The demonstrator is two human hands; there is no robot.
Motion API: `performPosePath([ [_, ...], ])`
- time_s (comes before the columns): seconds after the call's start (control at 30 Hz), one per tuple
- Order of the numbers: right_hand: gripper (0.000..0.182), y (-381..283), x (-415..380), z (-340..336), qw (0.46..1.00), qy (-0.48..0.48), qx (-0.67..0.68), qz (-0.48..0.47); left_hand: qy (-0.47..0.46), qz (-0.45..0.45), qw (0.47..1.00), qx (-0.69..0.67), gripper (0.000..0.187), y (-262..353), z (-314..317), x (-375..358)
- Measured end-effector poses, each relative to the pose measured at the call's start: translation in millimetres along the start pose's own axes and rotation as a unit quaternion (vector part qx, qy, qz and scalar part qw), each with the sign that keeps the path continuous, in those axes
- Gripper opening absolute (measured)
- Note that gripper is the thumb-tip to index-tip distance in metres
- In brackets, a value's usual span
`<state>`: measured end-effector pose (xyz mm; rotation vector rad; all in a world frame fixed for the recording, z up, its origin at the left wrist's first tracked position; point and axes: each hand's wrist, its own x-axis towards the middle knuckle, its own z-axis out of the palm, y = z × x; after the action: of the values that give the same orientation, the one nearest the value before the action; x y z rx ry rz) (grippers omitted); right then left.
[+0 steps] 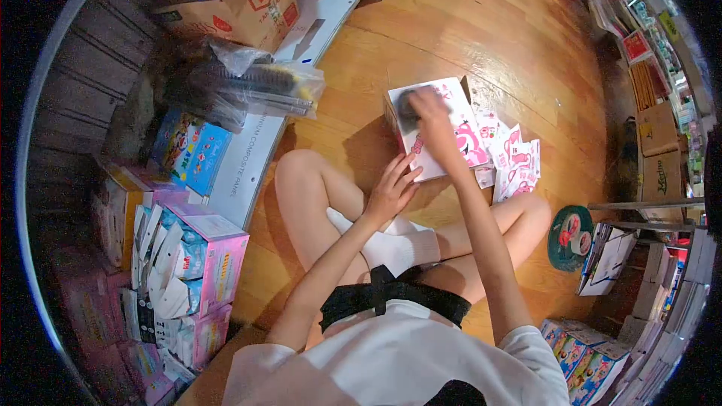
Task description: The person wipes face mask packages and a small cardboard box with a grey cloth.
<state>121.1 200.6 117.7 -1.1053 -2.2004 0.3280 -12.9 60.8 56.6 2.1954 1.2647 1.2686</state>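
A white box (429,158) with pink cartoon print stands on the floor in front of my crossed legs. My left hand (393,189) lies against its near left edge, fingers stretched out and apart. My right hand (432,109) is over the top of the box, fingers bent down onto a dark, blurred thing (408,110) that looks like a black cloth or pad. Motion blur hides its exact kind. Beside the box on the right, several white and pink printed packets (517,159) lie in a loose pile on the floor.
On the left, a low grey shelf (252,158) bears a cardboard box (256,11) and a plastic-wrapped bundle (263,86). Pink boxes of packets (222,259) stand nearer me. At right are stocked shelves (654,128), tape rolls (575,237) and cartons (583,357).
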Motion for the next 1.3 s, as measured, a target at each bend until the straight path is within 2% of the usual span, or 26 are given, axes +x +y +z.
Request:
performPosePath([
  [0.03, 0.061, 13.3, -5.6, -7.3, 0.995, 0.033, -0.085, 0.038, 0.001, 0.004, 1.0, 0.005, 0.049, 0.6, 0.4, 0.3],
  [0.1, 0.062, 32.2, -26.3, -29.0, 0.983, 0.09, -0.138, 0.078, 0.005, 0.008, 1.0, 0.0, 0.051, 2.0, 0.7, 2.9],
  [0.23, 0.067, 6.2, -85.5, -54.2, 0.975, 0.057, -0.161, 0.139, -0.025, 0.041, 0.999, 0.005, 0.056, 4.3, 3.6, 2.1],
  [0.4, 0.072, -43.3, -168.4, -51.2, 0.966, 0.042, -0.173, 0.188, -0.043, 0.061, 0.996, 0.038, 0.058, 9.9, 1.3, 0.0],
  [0.5, 0.064, -70.1, -197.6, -45.0, 0.968, 0.087, -0.101, 0.215, -0.045, 0.061, 0.996, 0.048, 0.058, 11.1, 2.1, -2.6],
  [0.6, 0.038, -53.5, -218.2, -68.5, 0.936, 0.132, 0.132, 0.298, -0.042, 0.02, 0.999, -0.027, 0.056, 14.9, -1.7, -0.6],
  [0.63, 0.027, -60.3, -197.5, -84.2, 0.911, 0.205, 0.103, 0.342, -0.04, 0.012, 0.999, -0.035, 0.053, 16.5, -3.7, -1.0],
  [0.7, 0.025, -32.9, -172.8, -106.7, 0.905, 0.235, 0.115, 0.335, -0.034, -0.001, 0.998, -0.052, 0.048, 20.2, -7.2, -0.5],
  [0.73, 0.024, -28.1, -147.8, -123.0, 0.901, 0.232, 0.141, 0.339, -0.057, 0.021, 0.998, -0.031, 0.046, 22.8, -9.0, -3.0],
  [0.77, 0.027, -0.7, -132.0, -124.1, 0.91, 0.217, 0.115, 0.334, -0.081, 0.043, 0.996, -0.01, 0.045, 26.1, -11.4, -8.6],
  [0.8, 0.038, -7.9, -101.5, -137.2, 0.904, 0.178, 0.147, 0.359, -0.104, 0.065, 0.992, 0.013, 0.044, 29.1, -13.5, -14.9],
  [0.83, 0.052, 0.5, -81.9, -138.7, 0.915, 0.137, 0.09, 0.369, -0.142, 0.154, 0.973, 0.092, 0.045, 20.9, -8.1, -26.8],
  [0.87, 0.065, 12.3, -65.7, -137.3, 0.918, 0.084, 0.029, 0.388, -0.156, 0.147, 0.974, 0.078, 0.046, 24.0, -11.2, -31.2],
  [0.93, 0.068, 24.4, -44.1, -135.4, 0.914, 0.011, -0.027, 0.404, -0.183, 0.128, 0.974, 0.049, 0.049, 35.8, -17.8, -36.9],
  [1.03, 0.059, 43.5, -44.3, -129.9, 0.925, -0.038, -0.016, 0.378, -0.192, 0.103, 0.974, 0.064, 0.047, 47.5, -37.1, -31.1],
  [1.13, 0.062, 41.5, -63.1, -130.7, 0.909, -0.027, 0.064, 0.411, -0.182, 0.093, 0.977, 0.067, 0.045, 44.9, -47.1, -32.2],
  [1.17, 0.055, 34.2, -72.3, -130.8, 0.903, 0.016, 0.119, 0.411, -0.178, 0.091, 0.978, 0.063, 0.044, 42.5, -50.3, -33.9],
  [1.27, 0.048, 35.1, -93.9, -129.4, 0.868, 0.059, 0.165, 0.464, -0.191, 0.11, 0.974, 0.05, 0.04, 32.3, -55.1, -41.0],
  [1.3, 0.037, 5.5, -86.6, -140.7, 0.803, 0.13, 0.283, 0.508, -0.206, 0.125, 0.968, 0.076, 0.036, 33.7, -61.8, -40.4],
])
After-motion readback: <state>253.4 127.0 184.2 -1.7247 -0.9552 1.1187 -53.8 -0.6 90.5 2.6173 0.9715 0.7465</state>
